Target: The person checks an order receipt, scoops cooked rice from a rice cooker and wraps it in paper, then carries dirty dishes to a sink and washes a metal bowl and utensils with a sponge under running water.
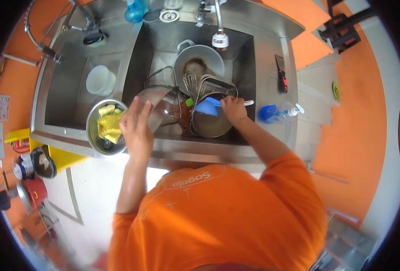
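Observation:
My left hand [136,128] grips the near side of a clear, see-through container [157,106], its fingers stretched along the edge and the thumb hidden. The container is tilted over the left part of the deep sink [134,77]. My right hand [233,109] is closed around a blue utensil [207,106] with a white handle end [248,103]; its exact kind is unclear. The blue head is above a metal pot [211,124] in the sink. A wire whisk [190,82] leans beside that pot. Left of my left hand, a steel bowl [91,119] holds yellow cloths or sponges [109,125].
A large grey pot [215,58] stands at the back of the sink under a hanging spray head [219,40]. In the left basin is a white tub [100,80]. On the right counter are a pump bottle [290,110] and a red-and-black tool [282,80].

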`<state>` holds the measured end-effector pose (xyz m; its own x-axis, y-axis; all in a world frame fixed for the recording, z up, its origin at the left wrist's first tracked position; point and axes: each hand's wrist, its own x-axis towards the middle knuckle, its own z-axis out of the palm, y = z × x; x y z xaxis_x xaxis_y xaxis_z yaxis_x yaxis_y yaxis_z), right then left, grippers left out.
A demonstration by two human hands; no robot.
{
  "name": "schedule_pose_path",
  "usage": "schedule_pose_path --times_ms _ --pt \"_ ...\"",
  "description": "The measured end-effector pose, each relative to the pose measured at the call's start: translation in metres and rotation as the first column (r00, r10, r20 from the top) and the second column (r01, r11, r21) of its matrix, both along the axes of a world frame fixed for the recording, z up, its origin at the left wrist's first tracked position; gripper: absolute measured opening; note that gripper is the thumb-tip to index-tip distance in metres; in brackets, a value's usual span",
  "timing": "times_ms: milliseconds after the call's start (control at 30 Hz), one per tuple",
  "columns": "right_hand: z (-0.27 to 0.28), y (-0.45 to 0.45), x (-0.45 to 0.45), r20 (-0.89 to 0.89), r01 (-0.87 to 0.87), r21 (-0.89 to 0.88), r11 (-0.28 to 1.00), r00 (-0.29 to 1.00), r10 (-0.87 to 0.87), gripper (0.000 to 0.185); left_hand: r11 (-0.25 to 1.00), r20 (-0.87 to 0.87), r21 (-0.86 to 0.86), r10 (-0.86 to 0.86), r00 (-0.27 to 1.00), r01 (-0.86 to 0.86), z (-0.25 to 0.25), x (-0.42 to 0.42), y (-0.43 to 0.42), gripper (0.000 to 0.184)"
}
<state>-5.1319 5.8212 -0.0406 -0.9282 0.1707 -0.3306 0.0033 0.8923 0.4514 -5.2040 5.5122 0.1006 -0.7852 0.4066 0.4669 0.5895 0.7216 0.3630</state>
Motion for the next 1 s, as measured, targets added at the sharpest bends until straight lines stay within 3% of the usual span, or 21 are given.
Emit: schedule_pose_path --times_ms 33,67,133,167,200,233,267,300,367,400,433,467,567,633,767,833,867,933,967,1000 --pt "0.001 0.003 0.008 -0.086 -0.226 0.104 0.969 0.968 0.235 0.025 0.999 -0.039 -0.018 -0.036 0.999 0.035 0.002 0.002 0.001 0.053" --pt "0.003 0.007 0.011 -0.106 -0.201 0.112 0.973 0.971 0.213 0.025 0.999 -0.038 -0.029 -0.039 0.999 0.038 0.006 0.003 0.002 0.055" --pt "0.014 0.016 0.005 -0.184 0.003 -0.194 0.981 0.982 -0.039 0.028 0.997 -0.075 0.016 -0.075 0.994 0.076 0.014 0.001 -0.002 0.056" --pt "0.022 0.02 -0.002 -0.205 0.007 -0.189 0.982 0.978 -0.047 0.028 0.994 -0.079 0.057 -0.084 0.993 0.089 0.017 0.001 -0.004 0.057" --pt "0.037 0.022 -0.009 -0.184 0.234 -0.384 0.893 0.928 -0.323 0.03 0.99 -0.038 0.107 -0.084 0.996 0.087 0.02 0.001 -0.006 0.058" --pt "0.049 0.025 -0.016 -0.108 0.42 -0.562 0.713 0.817 -0.566 0.032 0.99 -0.057 0.107 -0.089 0.994 0.095 0.022 0.001 -0.008 0.058" --pt "0.055 0.033 -0.023 -0.092 0.476 -0.648 0.595 0.727 -0.681 0.044 0.97 0.024 0.223 -0.1 0.995 0.093 0.022 0.0 -0.009 0.057" --pt "0.045 0.044 -0.028 -0.111 0.462 -0.659 0.594 0.721 -0.684 0.044 0.939 0.101 0.335 -0.121 0.987 0.081 0.022 -0.001 -0.011 0.057" --pt "0.017 0.068 -0.047 -0.24 0.19 -0.923 0.335 0.396 -0.886 0.057 0.898 0.172 0.431 -0.179 0.969 0.089 0.021 -0.001 -0.018 0.054" --pt "0.025 0.073 -0.062 -0.175 0.148 -0.96 0.236 0.338 -0.925 0.061 0.88 0.229 0.471 -0.186 0.956 0.058 0.017 0.0 -0.023 0.049" --pt "0.035 0.082 -0.083 -0.193 0.12 -0.962 0.246 0.342 -0.92 0.061 0.849 0.277 0.527 -0.222 0.935 0.045 0.02 0.002 -0.024 0.042" --pt "0.045 0.09 -0.106 -0.267 0.01 -0.958 0.287 0.341 -0.901 0.06 0.868 0.355 0.497 -0.206 0.912 0.003 0.019 0.003 -0.027 0.049" --pt "0.074 0.12 -0.191 -0.395 -0.199 -0.918 0.344 0.357 -0.847 0.054 0.836 0.362 0.548 -0.241 0.9 0.003 0.025 0.012 -0.025 0.048" --pt "0.104 0.132 -0.244 -0.213 -0.315 -0.948 0.052 0.504 -0.837 0.051 0.887 0.385 0.461 -0.175 0.906 -0.025 0.023 0.013 -0.023 0.051" --pt "0.103 0.153 -0.315 -0.314 -0.387 -0.918 0.092 0.564 -0.764 0.048 0.91 0.405 0.407 -0.102 0.909 -0.079 0.018 0.007 -0.009 0.055" --pt "0.092 0.158 -0.332 -0.348 -0.33 -0.923 0.198 0.496 -0.795 0.046 0.9 0.45 0.425 -0.121 0.885 -0.093 0.013 0.004 -0.006 0.058" --pt "0.083 0.159 -0.337 -0.343 -0.33 -0.925 0.189 0.509 -0.789 0.046 0.897 0.443 0.434 -0.131 0.887 -0.084 0.014 0.003 -0.004 0.059" --pt "0.094 0.153 -0.321 -0.51 -0.229 -0.859 0.459 0.474 -0.718 0.045 0.901 0.464 0.422 -0.115 0.878 -0.105 0.015 0.001 -0.002 0.059" --pt "0.087 0.156 -0.324 -0.505 -0.223 -0.861 0.457 0.482 -0.716 0.045 0.905 0.478 0.41 -0.109 0.872 -0.112 0.014 0.001 -0.001 0.06" --pt "0.082 0.158 -0.331 -0.621 -0.364 -0.783 0.505 0.402 -0.673 0.044 0.905 0.483 0.408 -0.104 0.869 -0.119 0.012 0.001 0.0 0.06"
